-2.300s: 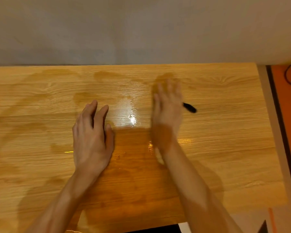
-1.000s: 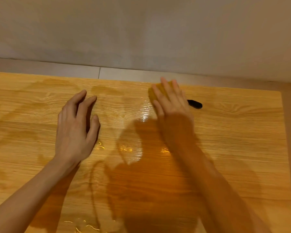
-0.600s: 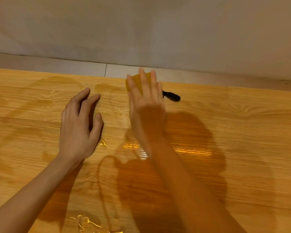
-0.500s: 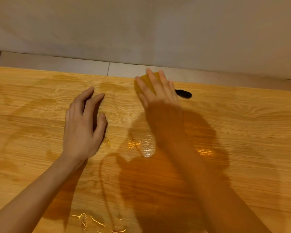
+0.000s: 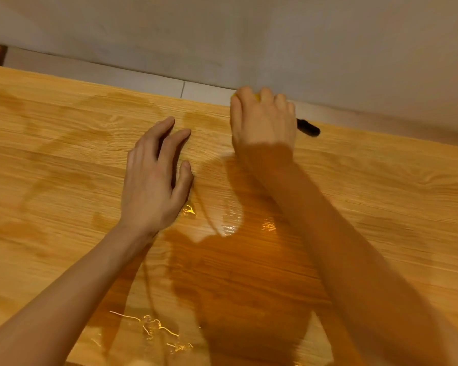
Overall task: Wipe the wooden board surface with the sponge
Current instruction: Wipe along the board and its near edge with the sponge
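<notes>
The wooden board point(image 5: 381, 202) fills most of the view, light oak with darker wet streaks and shiny patches. My right hand point(image 5: 262, 122) is at the board's far edge, fingers curled down over the yellow sponge point(image 5: 257, 96), of which only a sliver shows between the knuckles. My left hand point(image 5: 154, 178) lies flat on the board to the left of it, fingers spread and holding nothing.
A small black object point(image 5: 308, 128) lies on the board just right of my right hand. Beyond the far edge runs a pale tiled strip point(image 5: 143, 80) under a grey wall. Water glints near the front edge point(image 5: 154, 328).
My right hand has pushed the sponge further away to the board's far edge and curled its fingers over it. My left hand has stayed flat in place. The view has shifted slightly.
</notes>
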`<action>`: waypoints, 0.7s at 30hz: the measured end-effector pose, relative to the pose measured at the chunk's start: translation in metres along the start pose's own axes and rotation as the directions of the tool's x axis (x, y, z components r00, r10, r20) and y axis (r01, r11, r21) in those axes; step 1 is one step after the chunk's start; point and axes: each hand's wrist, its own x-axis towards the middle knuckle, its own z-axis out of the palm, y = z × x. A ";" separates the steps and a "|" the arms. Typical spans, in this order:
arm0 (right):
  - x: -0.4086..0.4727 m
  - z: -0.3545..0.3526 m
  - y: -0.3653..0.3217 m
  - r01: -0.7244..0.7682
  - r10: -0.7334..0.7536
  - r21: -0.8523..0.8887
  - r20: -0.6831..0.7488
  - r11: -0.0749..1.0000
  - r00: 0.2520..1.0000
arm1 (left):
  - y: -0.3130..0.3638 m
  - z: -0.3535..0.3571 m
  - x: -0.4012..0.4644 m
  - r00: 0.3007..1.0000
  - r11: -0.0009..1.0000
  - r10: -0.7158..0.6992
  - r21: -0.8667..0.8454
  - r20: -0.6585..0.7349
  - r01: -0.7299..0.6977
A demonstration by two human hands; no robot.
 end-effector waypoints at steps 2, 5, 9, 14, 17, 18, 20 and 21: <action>0.009 -0.009 0.020 0.024 -0.027 0.033 0.085 0.999 0.996 | 0.000 0.001 0.000 1.000 1.000 0.006 -0.009 -0.006 -0.006; 0.006 -0.036 0.077 -0.134 0.129 0.022 0.157 0.991 0.979 | -0.002 0.003 0.000 0.999 0.999 0.024 -0.031 -0.029 -0.025; 0.005 -0.044 0.076 -0.266 0.250 0.058 0.201 0.962 0.947 | -0.005 0.006 0.002 0.998 0.999 0.022 -0.039 -0.054 -0.024; 0.030 -0.004 -0.021 -0.062 0.053 0.034 0.216 0.998 0.975 | -0.003 0.005 0.002 0.999 0.999 0.022 -0.048 -0.050 -0.025; 0.035 0.001 -0.042 0.010 -0.034 0.102 0.241 0.995 0.970 | -0.002 0.005 0.003 0.999 0.998 0.023 -0.057 -0.046 -0.026; 0.034 -0.002 -0.033 0.024 -0.059 0.136 0.263 0.990 0.963 | -0.002 0.005 0.003 0.999 0.998 0.024 -0.060 -0.042 -0.027; 0.026 -0.014 0.004 0.000 -0.039 0.138 0.279 0.990 0.959 | -0.001 0.004 0.002 0.999 0.998 0.019 -0.059 -0.033 -0.021; 0.020 -0.021 0.026 -0.039 0.012 0.098 0.261 0.994 0.965 | -0.001 0.003 0.002 1.000 0.998 0.013 -0.063 -0.028 -0.015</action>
